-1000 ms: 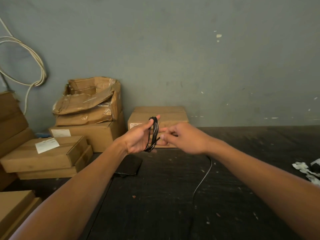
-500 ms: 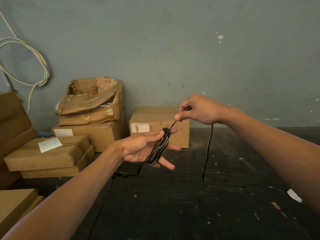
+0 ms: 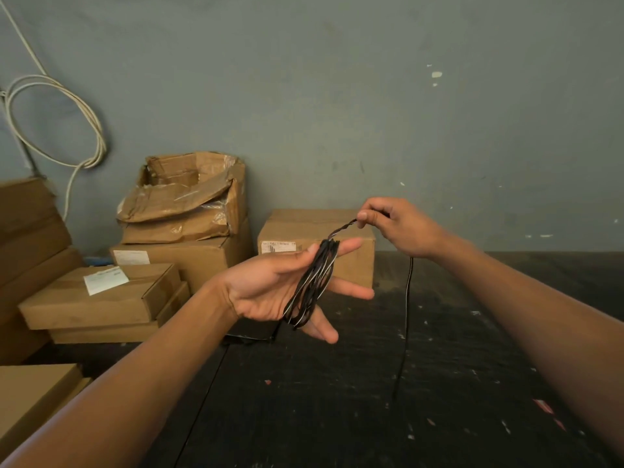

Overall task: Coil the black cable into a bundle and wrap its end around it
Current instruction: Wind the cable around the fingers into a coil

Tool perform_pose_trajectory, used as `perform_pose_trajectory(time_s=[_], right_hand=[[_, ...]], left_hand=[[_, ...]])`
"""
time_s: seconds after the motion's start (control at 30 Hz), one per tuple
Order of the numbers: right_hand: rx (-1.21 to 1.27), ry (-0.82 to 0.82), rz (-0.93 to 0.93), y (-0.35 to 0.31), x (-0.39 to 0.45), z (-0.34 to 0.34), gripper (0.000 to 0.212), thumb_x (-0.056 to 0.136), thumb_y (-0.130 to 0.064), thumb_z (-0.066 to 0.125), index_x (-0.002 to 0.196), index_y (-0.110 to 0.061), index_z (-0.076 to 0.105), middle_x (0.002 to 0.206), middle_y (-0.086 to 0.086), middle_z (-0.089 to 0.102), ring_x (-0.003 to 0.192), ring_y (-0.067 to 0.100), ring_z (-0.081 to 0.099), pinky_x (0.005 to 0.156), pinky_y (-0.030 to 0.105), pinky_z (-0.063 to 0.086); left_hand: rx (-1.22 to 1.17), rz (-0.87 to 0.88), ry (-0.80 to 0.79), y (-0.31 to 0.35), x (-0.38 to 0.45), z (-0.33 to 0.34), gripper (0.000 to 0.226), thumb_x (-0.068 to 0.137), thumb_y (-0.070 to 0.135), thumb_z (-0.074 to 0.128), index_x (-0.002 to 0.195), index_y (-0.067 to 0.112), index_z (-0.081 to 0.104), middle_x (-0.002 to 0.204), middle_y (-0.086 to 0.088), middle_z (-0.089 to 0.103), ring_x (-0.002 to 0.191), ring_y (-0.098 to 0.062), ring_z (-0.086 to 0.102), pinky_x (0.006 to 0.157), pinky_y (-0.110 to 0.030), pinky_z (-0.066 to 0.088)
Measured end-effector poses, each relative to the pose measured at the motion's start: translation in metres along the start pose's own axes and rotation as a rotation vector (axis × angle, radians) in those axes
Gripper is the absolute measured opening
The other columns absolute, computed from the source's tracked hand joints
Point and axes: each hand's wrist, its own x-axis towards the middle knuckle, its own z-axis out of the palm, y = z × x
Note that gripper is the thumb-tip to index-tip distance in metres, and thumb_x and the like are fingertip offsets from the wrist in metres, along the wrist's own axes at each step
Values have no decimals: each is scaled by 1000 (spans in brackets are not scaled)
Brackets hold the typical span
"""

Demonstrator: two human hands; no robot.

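Observation:
The black cable (image 3: 312, 287) is coiled in several loops around the spread fingers of my left hand (image 3: 270, 287), palm turned up, at the middle of the view. From the top of the coil a short stretch runs up and right to my right hand (image 3: 398, 226), which pinches it between thumb and forefinger. Below my right hand the cable's free end (image 3: 405, 325) hangs straight down, its tip just above the dark table (image 3: 371, 417).
Cardboard boxes (image 3: 317, 244) stand against the grey wall at the back and left, one torn open (image 3: 189, 197). A flat black object (image 3: 250, 332) lies under my left hand. A white cable (image 3: 54, 119) hangs looped on the wall. Paper scraps dot the table at right.
My right hand rose from beside the coil up and to the right, drawing the cable taut. My left hand turned palm up and spread its fingers. The free end lifted off the table.

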Motion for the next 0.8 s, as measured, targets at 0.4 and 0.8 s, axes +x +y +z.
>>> perform_pose_trajectory(time_s=[0.4,0.8], right_hand=[[245,-106,165,-15,-46,104,26,104,-29,37,82,-25,52,66,-11,44,52,-5,45,54,14,33],[227,-234,48,-71,-63,124,27,103,-34,39,97,-19,61,69,-9,49,60,0,46,59,20,40]], left_hand=[[-99,311,59,55,-7,-5,55,101,43,34,153,41,16,152,-24,36,88,-28,73,104,-72,15],[-137,433,536,48,-8,-30,47,100,49,27,147,45,32,142,-16,54,66,-12,69,95,-68,39]])
